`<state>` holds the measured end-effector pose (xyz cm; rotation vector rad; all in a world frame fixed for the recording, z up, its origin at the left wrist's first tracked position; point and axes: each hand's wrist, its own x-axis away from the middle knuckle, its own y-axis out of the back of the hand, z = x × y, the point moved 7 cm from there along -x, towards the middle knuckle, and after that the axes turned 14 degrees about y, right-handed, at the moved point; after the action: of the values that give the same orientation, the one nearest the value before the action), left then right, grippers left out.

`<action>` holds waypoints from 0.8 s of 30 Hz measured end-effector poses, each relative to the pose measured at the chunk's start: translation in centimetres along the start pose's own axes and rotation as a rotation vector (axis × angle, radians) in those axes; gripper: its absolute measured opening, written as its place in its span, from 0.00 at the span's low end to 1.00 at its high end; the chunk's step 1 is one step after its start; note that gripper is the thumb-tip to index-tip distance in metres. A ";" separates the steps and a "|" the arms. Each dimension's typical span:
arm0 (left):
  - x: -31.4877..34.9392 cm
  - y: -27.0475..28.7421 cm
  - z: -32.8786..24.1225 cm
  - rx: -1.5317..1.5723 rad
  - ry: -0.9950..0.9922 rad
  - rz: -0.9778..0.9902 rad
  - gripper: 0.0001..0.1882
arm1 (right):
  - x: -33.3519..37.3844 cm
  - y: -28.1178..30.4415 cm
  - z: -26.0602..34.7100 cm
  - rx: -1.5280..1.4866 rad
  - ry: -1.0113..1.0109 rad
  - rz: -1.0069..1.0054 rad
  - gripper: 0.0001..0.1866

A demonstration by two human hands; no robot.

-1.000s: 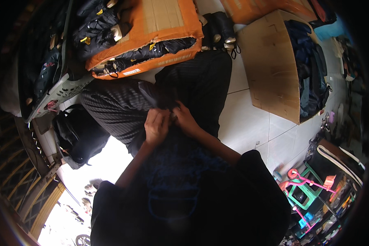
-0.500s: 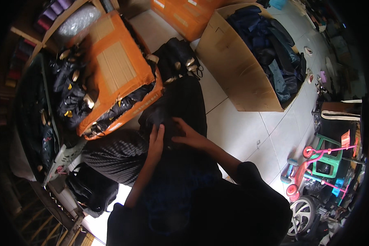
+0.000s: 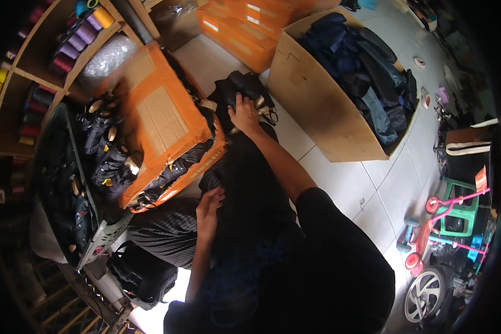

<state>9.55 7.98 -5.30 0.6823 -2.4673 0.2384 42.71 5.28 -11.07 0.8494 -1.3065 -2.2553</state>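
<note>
My right hand (image 3: 243,114) reaches forward past my knee, fingers bent over a black fabric bundle (image 3: 250,88) in a small pile on the floor. The bundles have pale tan ends and a thin loop, like folded umbrellas. My left hand (image 3: 209,211) stays over my lap, fingers loosely bent and apart, with nothing visible in it. Dark clothing makes that spot hard to read. Left of the pile, an orange-taped carton (image 3: 161,119) lies tilted, similar black bundles showing at its torn side. More black bundles (image 3: 108,158) with yellow tags lie beside it.
A tall cardboard box (image 3: 309,97) holds dark blue and black fabric. Behind are orange cartons (image 3: 239,30). Shelves with thread spools (image 3: 75,42) stand at the far left, a dark crate (image 3: 67,183) nearer. A pink scooter (image 3: 448,209), green stool (image 3: 466,220) and wheel (image 3: 423,298) are at right.
My right hand has left my lap and moved forward onto the pile of black bundles. My left hand has stayed near the lap, slightly lower. The view has shifted a little.
</note>
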 end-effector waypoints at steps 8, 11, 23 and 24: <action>3.1 8.9 -7.8 -0.131 -0.269 -0.361 0.12 | 2.2 3.7 -0.7 -0.008 0.051 -0.089 0.27; 4.2 14.3 -12.9 -0.296 -0.448 -0.649 0.12 | 2.8 9.6 -1.7 -0.135 0.066 -0.199 0.20; -2.0 22.5 -18.4 -1.191 -0.669 -0.846 0.38 | 4.6 39.9 -12.7 0.654 -0.151 -0.491 0.15; -2.2 23.4 -18.3 -1.183 -0.633 -0.863 0.39 | 5.0 40.4 -14.1 0.697 -0.248 -0.440 0.17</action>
<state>7.58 34.54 8.06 1.2099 -1.9806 -1.7920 50.08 -26.24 17.34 1.2038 -2.2844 -2.2776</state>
